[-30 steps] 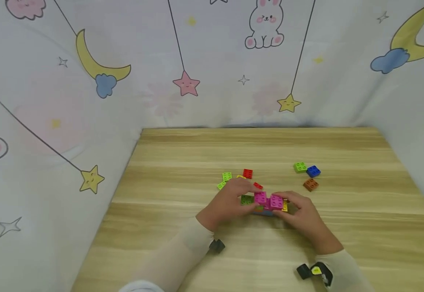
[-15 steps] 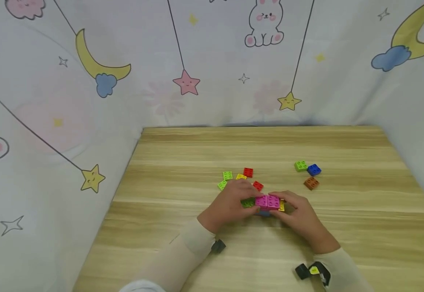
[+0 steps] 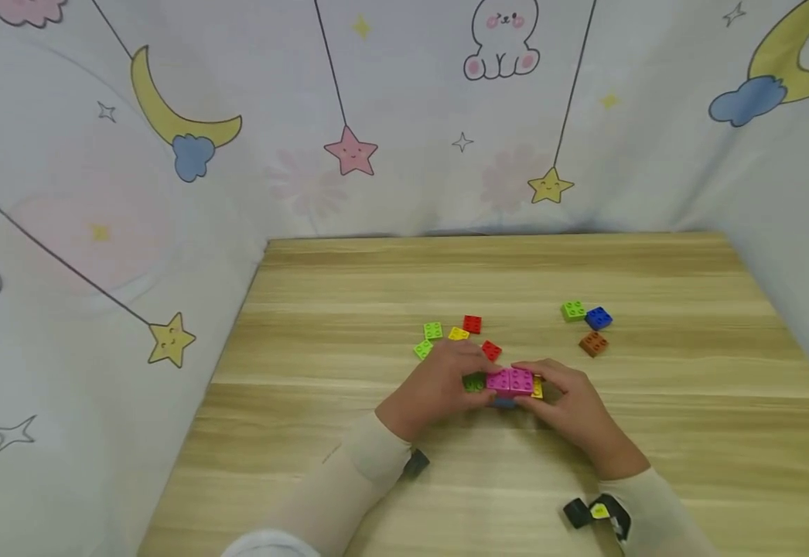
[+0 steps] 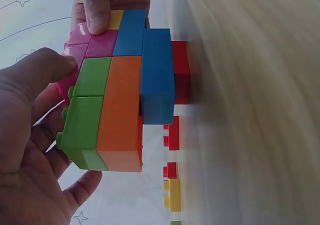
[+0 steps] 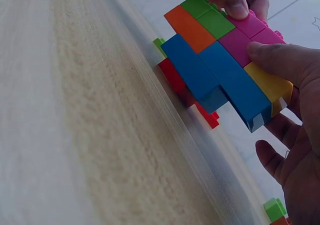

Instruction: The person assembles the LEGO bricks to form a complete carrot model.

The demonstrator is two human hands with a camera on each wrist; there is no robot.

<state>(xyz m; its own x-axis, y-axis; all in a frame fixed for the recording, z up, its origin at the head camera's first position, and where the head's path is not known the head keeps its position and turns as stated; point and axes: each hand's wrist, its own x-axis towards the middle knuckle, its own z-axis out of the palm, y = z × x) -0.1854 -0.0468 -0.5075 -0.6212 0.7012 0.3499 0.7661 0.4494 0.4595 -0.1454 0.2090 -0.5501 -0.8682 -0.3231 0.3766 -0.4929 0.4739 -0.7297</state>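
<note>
Two pink toy bricks (image 3: 498, 381) sit side by side on top of a stepped build of toy bricks. My left hand (image 3: 438, 384) holds them from the left, its thumb against a pink side. From the right, my right hand (image 3: 577, 398) grips them, thumb in front and fingers behind. Below, the left wrist view shows green bricks (image 4: 94, 77) over an orange brick (image 4: 119, 115), blue bricks (image 4: 158, 77) lower down, and a red brick (image 4: 181, 70) at the base on the table. A yellow brick (image 5: 270, 84) juts out beneath the right thumb.
Behind my left hand lie loose red (image 3: 472, 324), yellow (image 3: 459, 333) and light green (image 3: 432, 330) bricks. Farther right are a green (image 3: 574, 311), a blue (image 3: 599, 318) and a brown brick (image 3: 593, 343). A printed cloth (image 3: 404, 186) borders the wooden table (image 3: 349, 294).
The pink bricks, apart with a gap between them a second ago, now sit flush together. My right hand has shifted slightly left with its brick.
</note>
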